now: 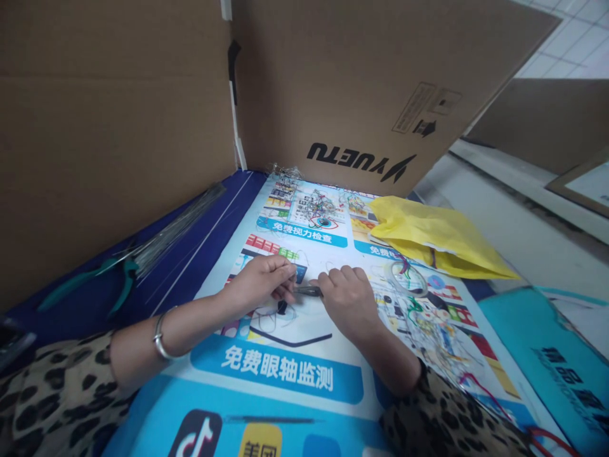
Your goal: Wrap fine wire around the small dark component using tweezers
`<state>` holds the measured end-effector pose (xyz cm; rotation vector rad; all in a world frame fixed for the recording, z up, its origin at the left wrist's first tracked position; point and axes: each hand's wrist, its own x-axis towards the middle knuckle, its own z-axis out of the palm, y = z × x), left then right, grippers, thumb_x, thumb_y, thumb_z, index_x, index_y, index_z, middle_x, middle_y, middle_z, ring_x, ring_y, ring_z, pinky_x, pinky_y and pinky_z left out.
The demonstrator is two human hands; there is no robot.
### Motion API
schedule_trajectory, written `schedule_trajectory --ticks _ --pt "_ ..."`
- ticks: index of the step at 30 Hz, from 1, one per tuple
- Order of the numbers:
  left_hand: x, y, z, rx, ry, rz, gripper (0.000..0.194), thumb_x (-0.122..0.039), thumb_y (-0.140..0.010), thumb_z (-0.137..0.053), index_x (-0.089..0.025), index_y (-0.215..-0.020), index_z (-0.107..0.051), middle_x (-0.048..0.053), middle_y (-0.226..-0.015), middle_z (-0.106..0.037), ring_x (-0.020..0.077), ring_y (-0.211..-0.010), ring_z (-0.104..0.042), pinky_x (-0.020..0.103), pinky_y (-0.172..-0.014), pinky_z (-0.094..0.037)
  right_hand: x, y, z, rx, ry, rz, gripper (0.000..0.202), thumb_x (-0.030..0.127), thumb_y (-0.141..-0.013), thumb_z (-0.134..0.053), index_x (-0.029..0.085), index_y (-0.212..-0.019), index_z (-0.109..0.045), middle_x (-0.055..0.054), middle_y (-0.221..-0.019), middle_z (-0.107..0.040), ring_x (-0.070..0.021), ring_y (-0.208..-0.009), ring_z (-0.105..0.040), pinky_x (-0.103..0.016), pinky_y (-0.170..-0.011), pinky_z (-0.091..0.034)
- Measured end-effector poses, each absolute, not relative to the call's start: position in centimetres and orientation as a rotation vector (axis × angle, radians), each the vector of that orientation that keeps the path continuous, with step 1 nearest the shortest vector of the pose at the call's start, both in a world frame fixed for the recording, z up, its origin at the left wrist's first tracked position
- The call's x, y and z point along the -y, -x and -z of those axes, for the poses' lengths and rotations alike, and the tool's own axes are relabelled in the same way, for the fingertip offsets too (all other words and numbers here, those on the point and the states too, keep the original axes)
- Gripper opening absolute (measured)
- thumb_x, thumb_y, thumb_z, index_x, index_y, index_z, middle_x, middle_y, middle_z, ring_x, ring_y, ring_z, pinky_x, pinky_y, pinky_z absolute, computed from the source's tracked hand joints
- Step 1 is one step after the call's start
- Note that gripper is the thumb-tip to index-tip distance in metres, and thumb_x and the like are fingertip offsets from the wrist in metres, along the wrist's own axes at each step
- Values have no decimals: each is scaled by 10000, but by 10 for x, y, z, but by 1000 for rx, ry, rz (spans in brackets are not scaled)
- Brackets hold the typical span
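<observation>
My right hand [349,301] is closed round a small tool with dark metal jaws, which look like pliers [308,291]; its handles are hidden in my fist. The jaws point left, at the fingertips of my left hand [264,279]. That hand is pinched shut on what looks like thin wire [273,327], with fine loops hanging beneath it. Exactly where the jaws meet the wire is too small to tell. Both hands are just above a printed poster sheet [304,346].
Tall cardboard panels [333,82] stand behind and to the left. Teal-handled pliers [126,285] lie by a bundle of straight wires [178,225]. Tangled wire scraps [318,206], a yellow bag [428,235], a tape roll [406,279] and a thin rod [269,419] lie around.
</observation>
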<state>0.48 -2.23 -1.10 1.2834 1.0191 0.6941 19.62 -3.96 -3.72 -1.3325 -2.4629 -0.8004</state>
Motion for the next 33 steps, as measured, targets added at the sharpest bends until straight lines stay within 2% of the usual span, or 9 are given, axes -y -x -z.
schedule_trajectory --ticks 8,14,18,25,33 --pt "22 -4 16 -987 -1278 -676 256 -334 -828 -470 -127 -682 -509 -6 -630 -593 115 -554 -638 176 -488 -409 40 -197 37 2473 1285 823 216 276 -877 -434 191 -708 -541 -23 -630 -516 -176 -673 -392 -346 -646 -212" --pt "24 -6 17 -1001 -1189 -686 267 -353 -816 -497 -133 -664 -499 -6 -577 -595 99 -478 -605 161 -435 -387 41 -199 33 2457 1213 906 225 303 -872 -449 187 -705 -544 -17 -596 -491 -165 -650 -377 -344 -627 -202" --pt "26 -8 19 -1015 -1039 -697 285 -351 -804 -517 -124 -632 -504 -8 -509 -573 96 -433 -587 153 -399 -364 42 -201 31 2447 1183 962 195 304 -868 -461 188 -743 -556 -13 -605 -487 -162 -652 -379 -345 -628 -202" --pt "26 -9 22 -1027 -1003 -694 290 -350 -794 -531 -125 -615 -494 -23 -506 -554 94 -422 -589 149 -381 -349 44 -198 28 2438 1188 1028 180 304 -867 -460 178 -805 -572 -20 -635 -496 -165 -669 -381 -355 -639 -207" --pt "26 -8 17 -1030 -1062 -656 296 -353 -796 -530 -124 -612 -493 -40 -481 -532 85 -415 -587 145 -387 -336 42 -196 31 2439 1176 995 180 295 -870 -451 183 -781 -561 -19 -636 -488 -165 -673 -383 -348 -653 -211"
